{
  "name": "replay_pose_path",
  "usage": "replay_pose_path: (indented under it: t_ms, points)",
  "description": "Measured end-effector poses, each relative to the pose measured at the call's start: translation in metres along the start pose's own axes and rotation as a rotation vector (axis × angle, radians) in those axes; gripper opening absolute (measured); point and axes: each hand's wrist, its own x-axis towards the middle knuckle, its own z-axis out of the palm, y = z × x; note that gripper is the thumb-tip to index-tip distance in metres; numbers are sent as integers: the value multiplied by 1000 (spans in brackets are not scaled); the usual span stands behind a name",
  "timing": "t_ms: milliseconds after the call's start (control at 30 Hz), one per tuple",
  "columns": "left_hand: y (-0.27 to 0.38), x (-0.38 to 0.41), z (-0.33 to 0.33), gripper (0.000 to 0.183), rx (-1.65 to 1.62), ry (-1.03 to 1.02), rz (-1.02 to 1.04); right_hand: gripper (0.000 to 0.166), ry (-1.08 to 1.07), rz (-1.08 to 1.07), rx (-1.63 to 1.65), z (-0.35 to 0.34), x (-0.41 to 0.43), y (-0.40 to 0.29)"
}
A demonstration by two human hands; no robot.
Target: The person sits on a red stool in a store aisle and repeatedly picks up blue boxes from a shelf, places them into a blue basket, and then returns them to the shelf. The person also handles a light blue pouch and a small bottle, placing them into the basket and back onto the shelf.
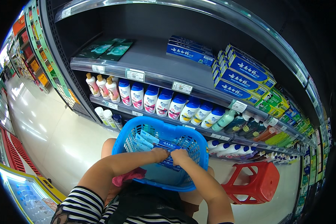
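Note:
Both hands reach into a blue plastic basket [159,122] on the person's lap. My left hand [160,154] and my right hand [179,156] are close together at blue toothpaste boxes [170,144] inside it; the fingers are partly hidden, so their hold is unclear. Light blue packets [145,140] lie beside the boxes, to the left. A pink cloth [130,175] hangs at the basket's near left side. On the shelf ahead, blue toothpaste boxes [189,53] lie at the middle, with a larger stack [240,75] to their right and dark green packets [116,50] at the left.
Below the shelf edge [156,79] stands a row of shampoo bottles [164,103], with more bottles [232,149] on a lower level. A red plastic stool [266,182] lies on its side on the floor at the right. A lit glass-topped cooler [33,198] stands at the lower left.

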Motion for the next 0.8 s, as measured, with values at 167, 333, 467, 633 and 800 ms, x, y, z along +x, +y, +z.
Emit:
replay_pose_path:
  t_ms: [167,333,467,633,800]
  points:
    - [-2,12,30,34,116,52,5,26,23,27,-43,31,17,-12]
    - [1,17,44,32,86,124,-40,24,24,49,-11,38,20,-13]
    - [8,14,31,32,144,34,-39,24,13,71,-13,48,29,-9]
    - [17,-2,-5,32,81,-3,-72,23,59,64,37,14,9,-9]
    - [24,-94,-152,31,-36,106,5,22,310,68,55,-115,-82,-13]
